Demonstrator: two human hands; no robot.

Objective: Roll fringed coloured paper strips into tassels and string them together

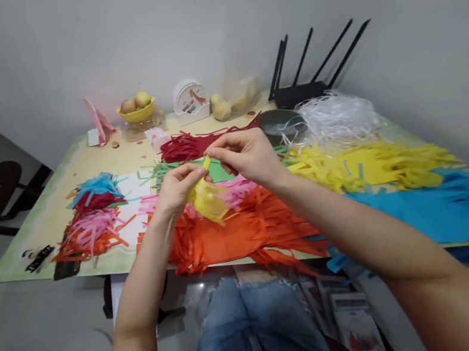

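Landmark: orange fringed paper (244, 231) at the near table edge. Left of it lies a finished pile of blue, red, pink and orange tassels (92, 221). Above the landmark, the left hand (177, 188) grips a yellow fringed paper piece (208, 199), fingers closed on it. The right hand (246, 155) pinches the piece's upper tip. Right of the landmark: yellow fringed sheets (373, 166), then blue fringed sheets (449, 210).

A single head camera looks forward and down, close above the hands; beyond the fingers (198, 173) the table (77, 161) runs to the wall (189, 20).
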